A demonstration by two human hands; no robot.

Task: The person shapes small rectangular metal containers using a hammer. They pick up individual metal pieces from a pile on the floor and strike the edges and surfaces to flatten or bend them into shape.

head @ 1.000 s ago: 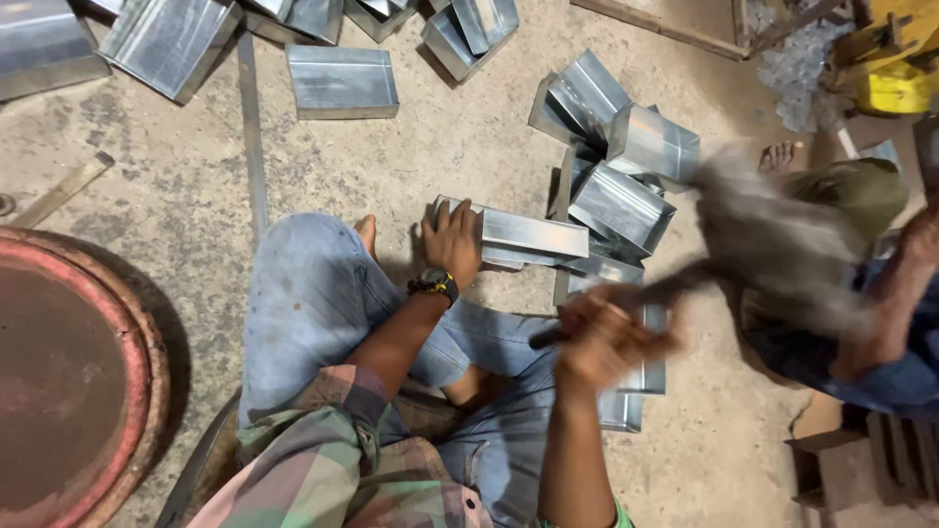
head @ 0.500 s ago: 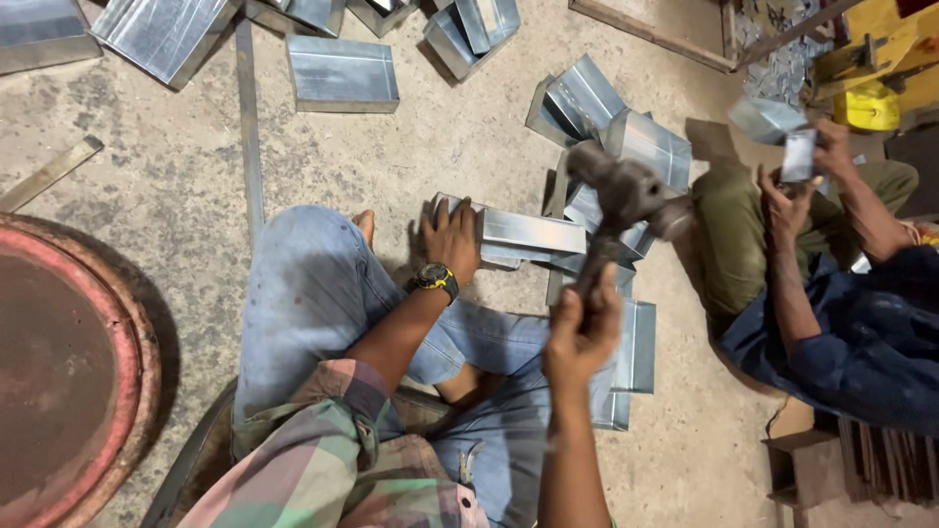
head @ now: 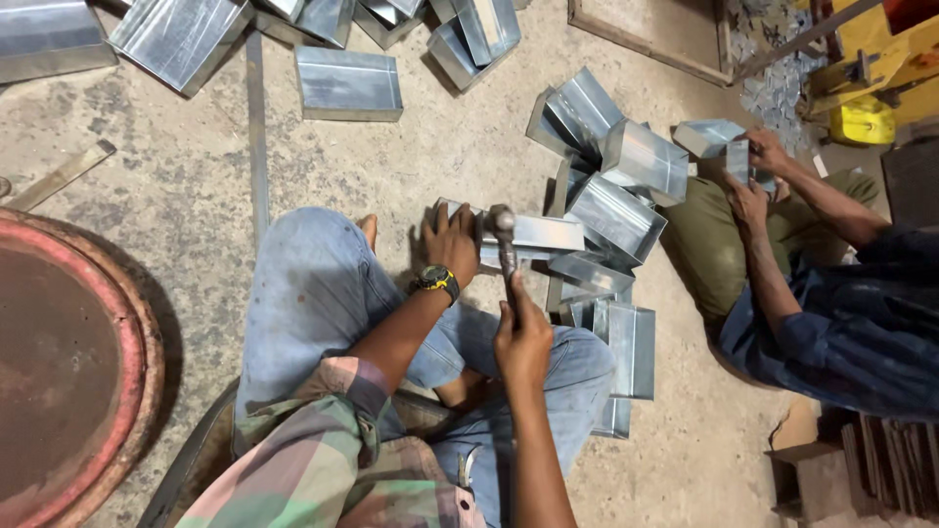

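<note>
Your left hand (head: 452,244) lies flat, fingers spread, pressing down on the sheet-metal piece (head: 533,233) on the concrete floor (head: 186,186) just past your knees. It grips nothing; the palm only pins the near end. Your right hand (head: 521,342) is closed in a full fist around the handle of the hammer (head: 504,235), whose head sits at the metal piece's near edge, right beside your left fingertips. Whether the head touches the metal you cannot tell from this angle.

Open room: bare floor to your left, between your jeans and the rust-red round drum lid (head: 59,362), crossed by a thin flat metal strip (head: 256,127). A wooden stick (head: 59,176) lies near the lid's far rim.

To your right the room is tight. A heap of folded metal boxes (head: 611,186) stands just behind and beside the piece you hold, some tilted on edge, open sides facing different ways, all showing bare insides. More open metal trays (head: 347,83) lie along the far edge, well apart from your hands.

A co-worker sits close on the right, past the heap; that person's two hands (head: 753,176) hold a small metal piece (head: 737,158). A yellow container (head: 861,122) stands beyond them.
</note>
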